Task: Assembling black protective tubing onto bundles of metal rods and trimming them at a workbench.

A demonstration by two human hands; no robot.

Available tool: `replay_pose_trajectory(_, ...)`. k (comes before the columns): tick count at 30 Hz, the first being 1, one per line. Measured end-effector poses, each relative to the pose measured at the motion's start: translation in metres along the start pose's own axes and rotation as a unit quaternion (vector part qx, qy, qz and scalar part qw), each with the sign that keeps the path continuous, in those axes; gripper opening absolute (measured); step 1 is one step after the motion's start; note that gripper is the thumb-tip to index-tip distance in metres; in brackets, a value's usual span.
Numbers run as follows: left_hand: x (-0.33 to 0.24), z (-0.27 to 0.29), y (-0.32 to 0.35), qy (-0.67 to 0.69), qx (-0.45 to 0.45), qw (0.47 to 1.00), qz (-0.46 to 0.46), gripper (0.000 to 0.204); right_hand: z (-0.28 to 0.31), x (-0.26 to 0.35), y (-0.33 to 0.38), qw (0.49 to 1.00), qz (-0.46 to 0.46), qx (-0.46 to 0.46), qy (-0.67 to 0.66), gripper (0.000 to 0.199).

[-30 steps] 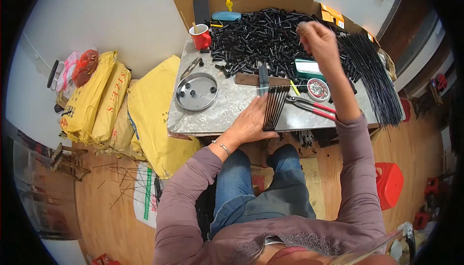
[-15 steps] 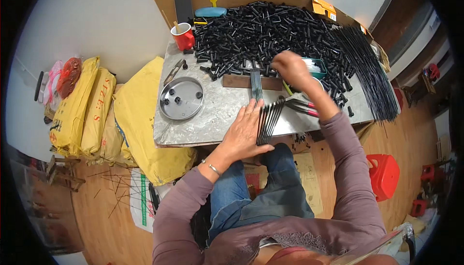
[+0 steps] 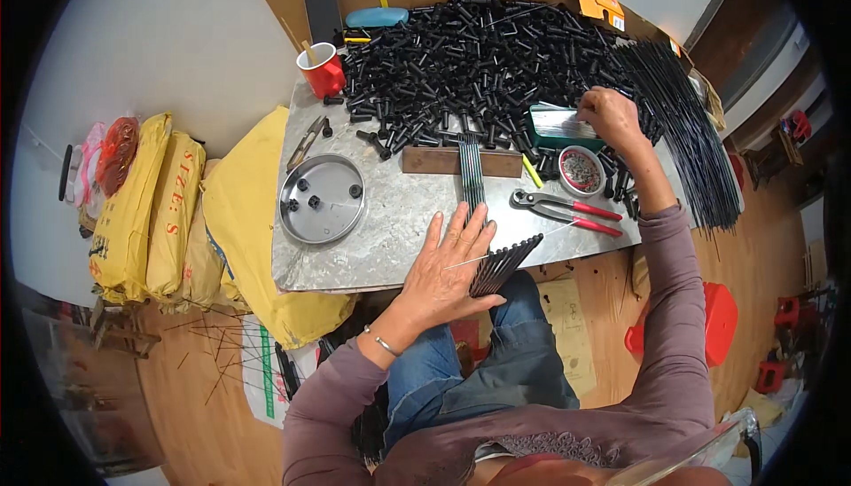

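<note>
Left hand [image 3: 448, 278], centre of the frame: palm down over the row of thin black rods [image 3: 472, 176], fingers a little apart, thumb held away. The rods cross the brown bar [image 3: 430, 160]; a fan of black rod ends [image 3: 505, 266] shows beside the thumb, at the table [image 3: 399, 255] edge. Right hand [image 3: 610, 118], upper right: fingers curled together at the green box [image 3: 572, 142]; whether they pinch anything cannot be told.

Risks, as judged: the rods appear held only by flat pressure, so a lifted or shifted palm could let them roll out of line or slip toward the lap. The thin pale wire [image 3: 465, 263] across the left fingers could slide off if that hand turns. The right forearm passes near the red-handled pincers [image 3: 567, 211] and the white tub [image 3: 581, 171]; a low sweep could spill the tub's small pieces
</note>
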State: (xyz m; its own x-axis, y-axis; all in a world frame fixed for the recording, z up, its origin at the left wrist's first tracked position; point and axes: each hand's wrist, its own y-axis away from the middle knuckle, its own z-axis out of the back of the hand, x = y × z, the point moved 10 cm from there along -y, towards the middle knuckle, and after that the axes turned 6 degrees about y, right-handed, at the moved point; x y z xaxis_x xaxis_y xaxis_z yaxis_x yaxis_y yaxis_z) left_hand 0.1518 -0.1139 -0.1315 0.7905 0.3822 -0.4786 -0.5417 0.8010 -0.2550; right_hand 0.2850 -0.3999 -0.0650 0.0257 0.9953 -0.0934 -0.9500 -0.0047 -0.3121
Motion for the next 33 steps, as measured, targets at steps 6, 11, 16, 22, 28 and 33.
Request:
replay_pose_trajectory(6, 0.000, 0.000, -0.003, 0.001, -0.005, 1.000, 0.003, 0.098, 0.026, 0.074, 0.011, 0.963, 0.118, -0.186, -0.152, 0.009)
replay_pose_trajectory(11, 0.003, 0.000, -0.003, 0.000, -0.012, 1.000, 0.004, 0.099, 0.000, 0.134, 0.020, 0.970, 0.165, -0.031, -0.175, 0.010)
replay_pose_trajectory(16, 0.003, 0.002, -0.003, 0.004, -0.009, 1.000, 0.005, 0.099, 0.006, 0.126, 0.026, 0.964, 0.135, -0.031, -0.229, 0.007)
replay_pose_trajectory(22, 0.004, 0.000, -0.002, 0.004, -0.011, 1.000, 0.002, 0.099, 0.006, 0.126, 0.030, 0.960, 0.134, -0.018, -0.243, 0.008)
replay_pose_trajectory(28, 0.004, -0.002, -0.001, -0.007, -0.007, 1.000, 0.006, 0.100, 0.005, 0.125, 0.030, 0.959, 0.132, -0.024, -0.248, 0.008)
replay_pose_trajectory(33, 0.005, -0.003, -0.002, -0.011, 0.001, 1.000, 0.009, 0.101, 0.004, 0.126, 0.029, 0.961, 0.140, -0.027, -0.237, 0.007)
